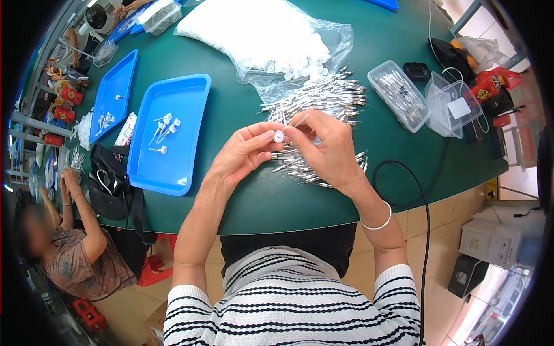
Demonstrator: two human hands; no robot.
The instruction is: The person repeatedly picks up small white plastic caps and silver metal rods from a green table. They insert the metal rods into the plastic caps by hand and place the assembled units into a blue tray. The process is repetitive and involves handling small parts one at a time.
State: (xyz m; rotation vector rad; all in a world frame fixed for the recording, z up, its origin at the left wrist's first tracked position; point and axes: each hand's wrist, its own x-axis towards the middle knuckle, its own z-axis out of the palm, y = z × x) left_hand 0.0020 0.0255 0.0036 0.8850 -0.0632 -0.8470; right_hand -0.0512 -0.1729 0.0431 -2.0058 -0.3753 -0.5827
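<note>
Both hands are held together above the green surface [277, 196], just over a loose heap of thin metal pins [323, 98].

Left hand [242, 155]: fingers curled, thumb and forefinger pinched on a small white round cap [279, 136], held between the two hands.

Right hand [326, 150]: fingertips closed against the same cap from the other side; a thin metal pin [300, 120] is gripped in them, angled up and away from the cap. A pale bangle [378, 222] is worn on the right wrist.

Beyond the pins a clear plastic bag of white caps [259, 34] is laid, its mouth open toward the heap, some caps spilled at the edge.

To the left of the hands a blue tray [173, 167] is set, with a few assembled white-headed pieces [164, 127] lying in it. A second blue tray [115, 92] is placed further left.

To the right, two clear plastic boxes [398, 95] are seen, well apart from the hands. A black cable [424, 196] is looped over the surface's near edge.

At the lower left another person [75, 254] is seated, hands raised at the surface's rim.
</note>
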